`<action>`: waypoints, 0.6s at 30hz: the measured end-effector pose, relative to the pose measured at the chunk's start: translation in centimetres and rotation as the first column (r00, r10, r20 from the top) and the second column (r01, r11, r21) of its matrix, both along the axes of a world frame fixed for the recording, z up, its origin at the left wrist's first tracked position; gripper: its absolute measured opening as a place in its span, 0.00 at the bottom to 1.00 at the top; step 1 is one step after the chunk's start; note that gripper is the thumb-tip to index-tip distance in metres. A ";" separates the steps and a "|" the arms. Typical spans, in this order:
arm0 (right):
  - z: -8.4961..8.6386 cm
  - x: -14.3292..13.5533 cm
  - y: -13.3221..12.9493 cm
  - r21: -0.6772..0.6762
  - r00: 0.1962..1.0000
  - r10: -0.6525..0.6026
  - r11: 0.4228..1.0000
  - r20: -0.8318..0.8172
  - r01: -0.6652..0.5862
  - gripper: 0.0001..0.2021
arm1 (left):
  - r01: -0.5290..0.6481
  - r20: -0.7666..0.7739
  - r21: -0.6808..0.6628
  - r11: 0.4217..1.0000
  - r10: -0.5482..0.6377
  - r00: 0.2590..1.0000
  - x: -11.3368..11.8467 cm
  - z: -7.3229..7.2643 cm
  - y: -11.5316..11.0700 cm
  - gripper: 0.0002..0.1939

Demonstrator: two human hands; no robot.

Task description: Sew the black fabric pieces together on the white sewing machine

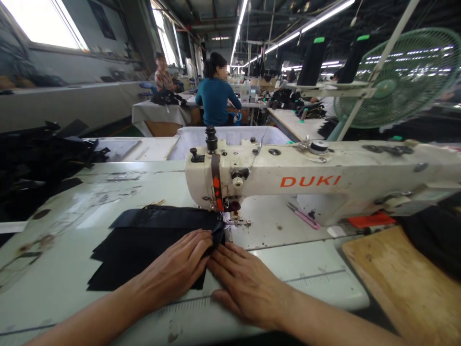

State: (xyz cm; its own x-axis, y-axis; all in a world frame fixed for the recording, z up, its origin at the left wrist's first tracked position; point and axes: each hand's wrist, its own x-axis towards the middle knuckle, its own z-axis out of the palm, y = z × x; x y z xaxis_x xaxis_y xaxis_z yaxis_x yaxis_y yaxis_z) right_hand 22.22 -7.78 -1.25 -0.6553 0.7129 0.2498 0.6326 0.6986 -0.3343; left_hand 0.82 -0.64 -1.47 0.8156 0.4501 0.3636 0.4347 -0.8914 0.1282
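"Head view: two bare hands work close to the needle end of a white sewing machine [259, 179], guiding black fabric [144, 247] that lies layered on the pale table [288, 262], its right end at the presser foot [221, 217]."

"How firm is the hold?"

"Left hand [185, 254], palm down on the layers, fingers together and slightly bent near the right edge; whether they pinch a fold cannot be told. Right hand [248, 283] lies spread, thumb apart on the tabletop, fingertips against the fabric's edge, with no grasp visible."

"And the danger?"

"Fingers, above all. Both sets of fingertips sit just in front of the foot; should the cloth feed suddenly, they could be drawn toward the needle."

"Anything for the cloth itself?"

"Its layers are staggered at the left, where neither hand presses. Uneven pressure could let one slip over another and skew a seam. A small gold-coloured metal piece [155, 203] sits at the back edge; if it reached the needle, a break would be possible."

"What of the pink-handled snips [304, 217]?"

"Beneath the machine's arm, well apart from the fabric, and probably a minor risk unless knocked."
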 end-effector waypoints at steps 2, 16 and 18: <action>0.0 0.3 -0.3 -0.008 1.000 -0.011 1.000 -0.013 0.011 0.24 | 0.033 -0.022 0.015 0.999 -0.032 0.999 0.0 -0.3 -0.2 0.17; -1.5 -0.1 -1.3 0.225 1.000 -0.002 0.974 0.028 -0.004 0.19 | 0.093 0.047 -0.124 0.988 -0.088 0.995 0.1 -0.4 0.0 0.18; -1.1 0.1 -1.2 0.235 0.999 0.013 0.972 0.036 -0.021 0.16 | 0.105 0.067 -0.070 0.992 -0.100 0.993 0.3 -0.6 0.0 0.17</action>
State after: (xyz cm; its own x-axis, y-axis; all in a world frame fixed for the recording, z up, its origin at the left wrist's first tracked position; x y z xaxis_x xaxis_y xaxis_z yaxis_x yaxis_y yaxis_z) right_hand 22.36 -8.96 -2.33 -0.6777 0.6256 0.3865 0.6285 0.7656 -0.1374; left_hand 1.07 -0.61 -2.07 0.8351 0.3926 0.3853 0.3306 -0.9181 0.2187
